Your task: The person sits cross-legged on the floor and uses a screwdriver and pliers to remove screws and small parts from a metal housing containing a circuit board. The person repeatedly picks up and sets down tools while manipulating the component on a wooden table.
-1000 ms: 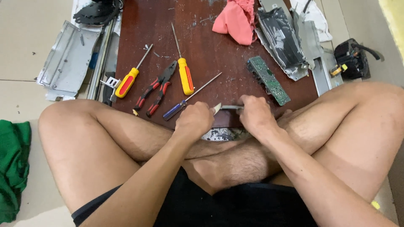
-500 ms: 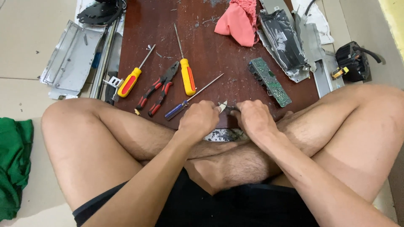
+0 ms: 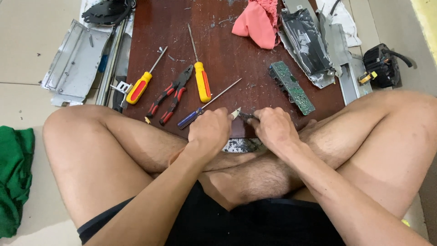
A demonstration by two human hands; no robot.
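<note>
I sit cross-legged at a dark wooden board [image 3: 227, 50]. My left hand [image 3: 210, 130] is closed around a small pale piece [image 3: 236, 112] whose tip sticks out near the board's front edge. My right hand [image 3: 273, 127] is closed on a dark tool [image 3: 247, 116] whose tip meets that piece. What kind of tool it is I cannot make out. Just left of my left hand lies a blue-handled screwdriver [image 3: 195, 116].
On the board lie red-handled pliers [image 3: 170, 95], two yellow-handled screwdrivers [image 3: 140, 86] [image 3: 202, 82], a green circuit board [image 3: 291, 87] and a pink cloth [image 3: 257, 23]. Metal panels [image 3: 75, 64] [image 3: 314, 41] flank the board. A black part [image 3: 382, 66] is at right, a green cloth [image 3: 13, 177] at left.
My hands have drawn closer together, and the dark tool's tip now touches the pale piece. The view has shifted slightly.
</note>
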